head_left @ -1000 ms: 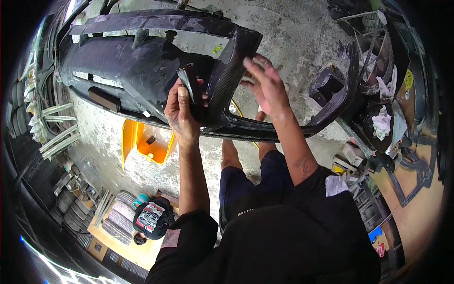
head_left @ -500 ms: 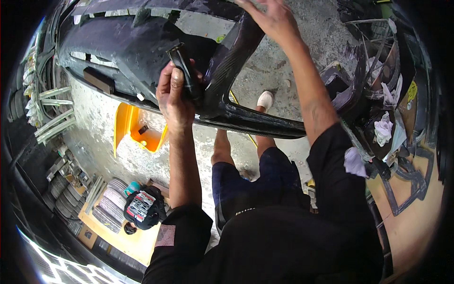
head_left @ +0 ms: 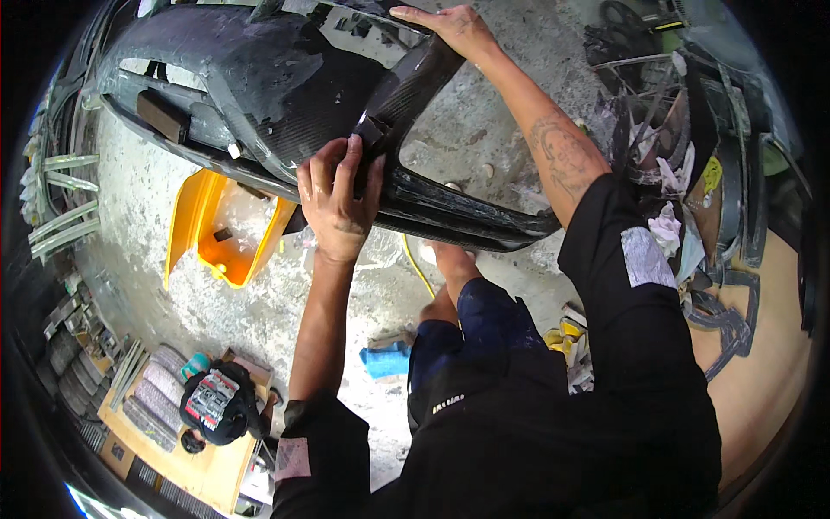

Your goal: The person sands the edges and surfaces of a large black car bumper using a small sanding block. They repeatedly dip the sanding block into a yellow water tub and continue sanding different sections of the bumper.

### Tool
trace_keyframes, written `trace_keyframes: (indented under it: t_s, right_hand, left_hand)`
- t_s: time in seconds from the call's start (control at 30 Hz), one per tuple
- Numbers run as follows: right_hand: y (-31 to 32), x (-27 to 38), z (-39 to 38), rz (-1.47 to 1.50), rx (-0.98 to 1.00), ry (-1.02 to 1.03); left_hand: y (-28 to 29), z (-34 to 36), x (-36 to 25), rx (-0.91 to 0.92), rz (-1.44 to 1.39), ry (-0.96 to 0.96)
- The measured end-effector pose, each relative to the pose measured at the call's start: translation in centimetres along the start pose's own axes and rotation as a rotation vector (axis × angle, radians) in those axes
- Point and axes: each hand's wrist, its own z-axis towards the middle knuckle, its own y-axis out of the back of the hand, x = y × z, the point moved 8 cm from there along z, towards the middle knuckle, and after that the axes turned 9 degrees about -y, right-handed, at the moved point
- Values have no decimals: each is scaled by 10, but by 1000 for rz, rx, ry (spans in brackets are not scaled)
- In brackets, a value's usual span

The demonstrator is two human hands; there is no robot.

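Both arms reach out in front of the body, and from where I stand the two hands are well apart. The bare left hand (head_left: pixel 337 203) is the nearer, its back turned up, the fingers bent and pointing forward; what the palm does is hidden. Its bare left forearm (head_left: pixel 320 320) runs almost straight back to a short black sleeve (head_left: pixel 322 454). The bare right hand (head_left: pixel 458 33) reaches farther out, one digit stretched leftward, the other fingers mostly unseen. The bare right forearm (head_left: pixel 519 91), darkly tattooed near the elbow, slants inward.
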Motion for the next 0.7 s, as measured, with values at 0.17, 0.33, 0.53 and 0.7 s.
trace_keyframes:
  t_s: [0.17,0.33,0.53,0.7]
  right_hand:
    - [-12,6,-4,178,65,68]
    - [-3,-12,19,91,6,27]
    - [-11,-16,35,-4,145,31]
    - [-16,-21,41,-47,304,30]
  left_hand:
    - [3,-5,5,-87,75,-107]
    - [14,-2,-7,-203,-151,58]
    - [4,-4,-29,-100,-170,38]
    - [-1,9,-36,-81,-113,63]
